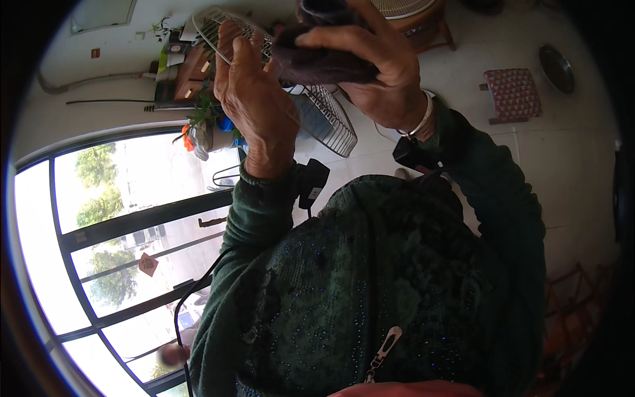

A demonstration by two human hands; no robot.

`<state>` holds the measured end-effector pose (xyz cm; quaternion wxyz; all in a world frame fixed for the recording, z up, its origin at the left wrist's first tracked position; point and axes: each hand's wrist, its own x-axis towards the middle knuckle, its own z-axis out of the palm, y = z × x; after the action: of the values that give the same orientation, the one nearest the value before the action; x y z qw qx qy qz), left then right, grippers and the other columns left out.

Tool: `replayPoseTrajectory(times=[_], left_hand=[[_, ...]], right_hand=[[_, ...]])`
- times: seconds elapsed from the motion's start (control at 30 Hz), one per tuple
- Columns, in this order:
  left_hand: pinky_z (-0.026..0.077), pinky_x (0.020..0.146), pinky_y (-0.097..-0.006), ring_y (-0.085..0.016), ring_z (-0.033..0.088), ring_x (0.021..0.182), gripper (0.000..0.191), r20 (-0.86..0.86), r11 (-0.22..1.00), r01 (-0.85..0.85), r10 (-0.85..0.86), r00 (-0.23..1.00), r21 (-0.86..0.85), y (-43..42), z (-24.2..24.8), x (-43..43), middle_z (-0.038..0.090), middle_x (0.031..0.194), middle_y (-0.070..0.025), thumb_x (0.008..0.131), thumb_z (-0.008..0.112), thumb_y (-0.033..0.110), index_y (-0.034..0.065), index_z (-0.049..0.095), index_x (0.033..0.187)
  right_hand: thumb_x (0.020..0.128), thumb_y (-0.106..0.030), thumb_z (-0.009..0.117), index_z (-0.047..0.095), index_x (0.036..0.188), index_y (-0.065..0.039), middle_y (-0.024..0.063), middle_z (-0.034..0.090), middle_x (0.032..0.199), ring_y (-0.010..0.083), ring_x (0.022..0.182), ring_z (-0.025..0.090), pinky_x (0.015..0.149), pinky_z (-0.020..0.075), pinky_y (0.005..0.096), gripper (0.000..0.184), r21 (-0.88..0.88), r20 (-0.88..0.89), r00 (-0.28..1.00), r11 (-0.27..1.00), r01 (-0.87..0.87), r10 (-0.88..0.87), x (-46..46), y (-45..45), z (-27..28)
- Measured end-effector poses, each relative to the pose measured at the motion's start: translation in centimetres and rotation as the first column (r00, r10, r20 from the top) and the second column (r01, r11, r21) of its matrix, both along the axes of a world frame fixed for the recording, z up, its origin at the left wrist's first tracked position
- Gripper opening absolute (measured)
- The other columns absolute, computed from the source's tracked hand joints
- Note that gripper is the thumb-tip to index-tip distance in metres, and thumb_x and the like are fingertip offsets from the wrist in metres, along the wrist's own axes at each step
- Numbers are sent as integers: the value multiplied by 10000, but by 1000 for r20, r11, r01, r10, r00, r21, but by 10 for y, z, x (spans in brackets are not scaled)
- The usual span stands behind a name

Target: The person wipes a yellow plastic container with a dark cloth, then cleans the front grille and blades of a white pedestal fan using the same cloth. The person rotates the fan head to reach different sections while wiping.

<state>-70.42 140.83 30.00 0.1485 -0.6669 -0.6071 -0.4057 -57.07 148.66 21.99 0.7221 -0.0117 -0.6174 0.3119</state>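
Observation:
At the top centre, my left hand [258,99] grips a white wire fan guard [211,30], its fingers through or behind the wires. My right hand [392,74] is shut on a dark cloth [322,59], held near the guard. A curved part of white wire grille [335,119] hangs below the cloth; whether it belongs to the same guard cannot be told. Black devices sit by both wrists, and a pale bangle circles my right wrist.
At the top right stands a wooden stool [421,25] with another round fan guard [404,6] on it. A low stool with a patterned cushion [513,93] and a metal basin [556,68] are on the tiled floor. Plants, a wooden cabinet and a large window are at the left.

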Motion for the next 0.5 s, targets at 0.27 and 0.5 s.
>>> replayPoseTrajectory(times=[0.27, 0.5], left_hand=[[579, 961, -408, -311, 684, 1152, 456, -5, 992, 73, -73, 997, 108, -8, -10, 0, 651, 1301, -181, 1047, 607, 303, -33, 582, 1353], [483, 1099, -564, -382, 513, 1396, 768, 563, 980, 166, -78, 823, -108, -9, -11, 10, 481, 1531, -217, 990, 612, 455, -18, 382, 1549]], right_hand=[[668, -71, 891, 694, 1194, -217, 77, 592, 1297, 353, 1094, 682, 877, 616, 427, 581, 178, 269, 963, 983, -36, -13, 5, -16, -24], [760, 84, 711, 636, 1299, -77, 153, 661, 1257, 282, 1160, 683, 991, 569, 352, 567, -603, 350, 718, 732, -319, 602, 2, -14, -129]])
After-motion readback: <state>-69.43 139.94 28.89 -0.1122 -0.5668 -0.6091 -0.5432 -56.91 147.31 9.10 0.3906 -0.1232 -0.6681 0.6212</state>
